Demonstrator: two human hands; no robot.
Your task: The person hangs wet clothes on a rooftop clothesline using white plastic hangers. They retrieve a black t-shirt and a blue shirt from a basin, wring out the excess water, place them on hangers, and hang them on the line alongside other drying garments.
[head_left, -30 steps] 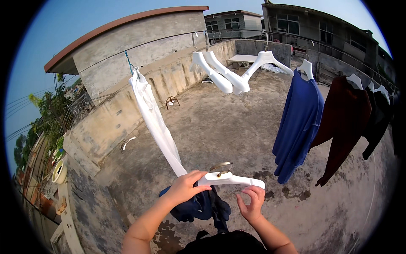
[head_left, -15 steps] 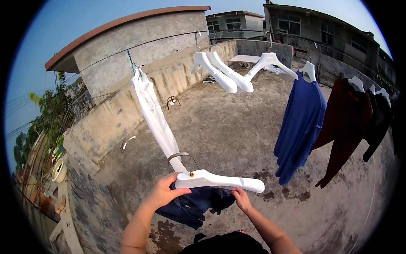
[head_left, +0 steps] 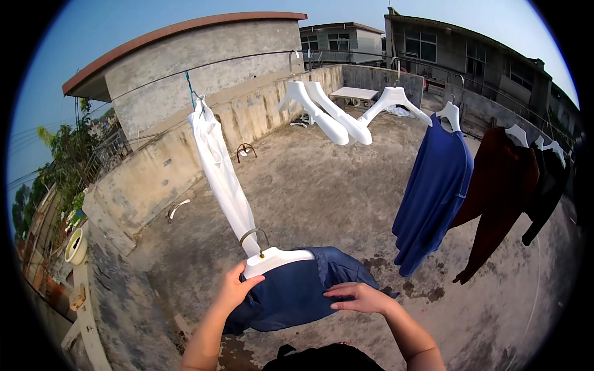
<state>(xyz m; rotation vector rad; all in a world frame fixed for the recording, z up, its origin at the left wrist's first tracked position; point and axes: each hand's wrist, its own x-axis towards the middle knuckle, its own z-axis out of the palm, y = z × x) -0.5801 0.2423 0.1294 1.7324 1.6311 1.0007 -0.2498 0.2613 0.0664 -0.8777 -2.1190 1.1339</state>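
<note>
In my closed left hand [head_left: 236, 288] is the left shoulder of a white clothes hanger [head_left: 277, 261], its metal hook pointing up. A dark blue garment [head_left: 288, 300] hangs on it, covering the hanger's right arm and drooping below. Against the garment's right part lies my right hand [head_left: 362, 298], fingers stretched out and slightly apart. Just beyond the hook, long white clothing [head_left: 223, 173] hangs from a blue hanger [head_left: 190, 86] on the line.
Several empty white hangers [head_left: 318, 111] hang ahead on the line. To the right hang a blue shirt [head_left: 436, 185], a dark red garment [head_left: 501, 179] and black clothing [head_left: 547, 185]. A concrete wall [head_left: 179, 167] edges the roof; a pale basin [head_left: 77, 247] stands left.
The dark blue garment has come up over the hanger's right arm, which was bare before. My right hand has gone from pinching the cloth to lying spread on it.
</note>
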